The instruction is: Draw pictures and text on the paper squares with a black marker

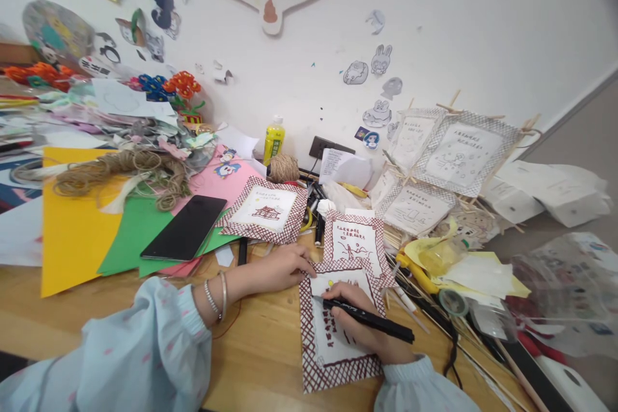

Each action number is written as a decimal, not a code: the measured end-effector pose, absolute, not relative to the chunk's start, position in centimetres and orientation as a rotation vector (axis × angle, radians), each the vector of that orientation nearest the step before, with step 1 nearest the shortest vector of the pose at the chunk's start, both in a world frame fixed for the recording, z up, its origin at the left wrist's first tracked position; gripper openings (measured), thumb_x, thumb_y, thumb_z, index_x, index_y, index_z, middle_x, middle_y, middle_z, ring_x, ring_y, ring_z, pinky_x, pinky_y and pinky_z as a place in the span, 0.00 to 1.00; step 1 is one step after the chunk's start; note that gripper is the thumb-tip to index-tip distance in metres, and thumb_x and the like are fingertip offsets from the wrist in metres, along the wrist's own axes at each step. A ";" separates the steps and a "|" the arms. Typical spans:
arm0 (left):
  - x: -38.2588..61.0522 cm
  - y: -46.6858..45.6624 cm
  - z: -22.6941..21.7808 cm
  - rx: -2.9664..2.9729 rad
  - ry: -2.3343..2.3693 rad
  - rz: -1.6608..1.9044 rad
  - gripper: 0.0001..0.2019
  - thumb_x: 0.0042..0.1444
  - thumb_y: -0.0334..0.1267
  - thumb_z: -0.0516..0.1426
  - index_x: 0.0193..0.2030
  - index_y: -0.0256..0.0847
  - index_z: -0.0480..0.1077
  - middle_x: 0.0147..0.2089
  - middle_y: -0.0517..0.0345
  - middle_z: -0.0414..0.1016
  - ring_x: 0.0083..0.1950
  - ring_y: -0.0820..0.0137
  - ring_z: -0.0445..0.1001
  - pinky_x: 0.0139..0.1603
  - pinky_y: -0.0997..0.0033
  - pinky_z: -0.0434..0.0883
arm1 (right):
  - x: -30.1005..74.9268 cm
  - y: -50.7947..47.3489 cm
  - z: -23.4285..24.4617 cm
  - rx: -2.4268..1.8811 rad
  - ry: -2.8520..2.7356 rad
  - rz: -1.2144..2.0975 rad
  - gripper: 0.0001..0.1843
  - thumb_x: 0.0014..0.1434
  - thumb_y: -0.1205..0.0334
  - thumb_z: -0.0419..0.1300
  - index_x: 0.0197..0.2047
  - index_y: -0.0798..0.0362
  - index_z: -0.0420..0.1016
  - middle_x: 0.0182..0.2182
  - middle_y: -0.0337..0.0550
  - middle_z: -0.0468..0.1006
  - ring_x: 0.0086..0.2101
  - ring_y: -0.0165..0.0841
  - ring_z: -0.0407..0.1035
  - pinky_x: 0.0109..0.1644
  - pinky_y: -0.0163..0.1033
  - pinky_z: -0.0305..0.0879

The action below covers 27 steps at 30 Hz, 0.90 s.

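Note:
My right hand grips a black marker pen, its tip resting on a white paper panel with a red lattice border and red writing. My left hand lies on the wooden table beside the panel's upper left corner, fingers curled and touching its edge, holding nothing I can see. Bracelets circle the left wrist. Both sleeves are pale blue. Two more red-bordered panels lie just beyond, one with a figure drawing and one with a building drawing.
A black phone lies on green, yellow and pink paper sheets at left, with tangled twine behind. A yellow bottle and twine ball stand by the wall. Stick-framed lantern panels, tape, sticks and scraps crowd the right.

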State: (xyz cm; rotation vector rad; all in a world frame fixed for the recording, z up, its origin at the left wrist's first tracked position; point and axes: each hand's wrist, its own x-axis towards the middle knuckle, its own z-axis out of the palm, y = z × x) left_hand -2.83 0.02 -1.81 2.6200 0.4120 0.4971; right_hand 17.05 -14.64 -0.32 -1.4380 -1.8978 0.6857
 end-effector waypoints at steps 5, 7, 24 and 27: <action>-2.9 0.1 -1.9 2.623 0.402 0.501 0.14 0.55 0.25 0.58 0.44 0.45 0.79 0.43 0.53 0.74 0.46 0.63 0.72 0.49 0.66 0.67 | 16.9 -14.8 0.3 -1.431 -1.892 0.746 0.10 0.57 0.64 0.54 0.41 0.49 0.74 0.39 0.44 0.78 0.43 0.41 0.72 0.49 0.49 0.68; -2.9 0.1 -2.0 2.628 0.394 0.516 0.14 0.55 0.26 0.58 0.44 0.46 0.78 0.43 0.54 0.74 0.46 0.64 0.72 0.49 0.66 0.67 | 16.8 -14.9 0.5 -1.449 -1.886 0.770 0.10 0.58 0.64 0.54 0.41 0.50 0.73 0.39 0.45 0.77 0.43 0.42 0.72 0.50 0.49 0.68; -2.8 0.3 -2.3 2.627 0.387 0.529 0.14 0.55 0.25 0.58 0.43 0.46 0.79 0.43 0.54 0.73 0.46 0.64 0.72 0.49 0.65 0.67 | 16.9 -15.0 0.6 -1.483 -1.798 0.901 0.09 0.57 0.64 0.55 0.41 0.50 0.72 0.40 0.45 0.75 0.45 0.42 0.69 0.52 0.50 0.64; -2.8 0.3 -2.3 2.631 0.381 0.537 0.14 0.55 0.26 0.58 0.43 0.46 0.78 0.43 0.55 0.73 0.46 0.64 0.72 0.49 0.65 0.68 | 17.2 -15.0 0.3 -1.473 -1.781 0.929 0.08 0.56 0.63 0.56 0.40 0.50 0.73 0.40 0.45 0.76 0.44 0.42 0.69 0.52 0.50 0.64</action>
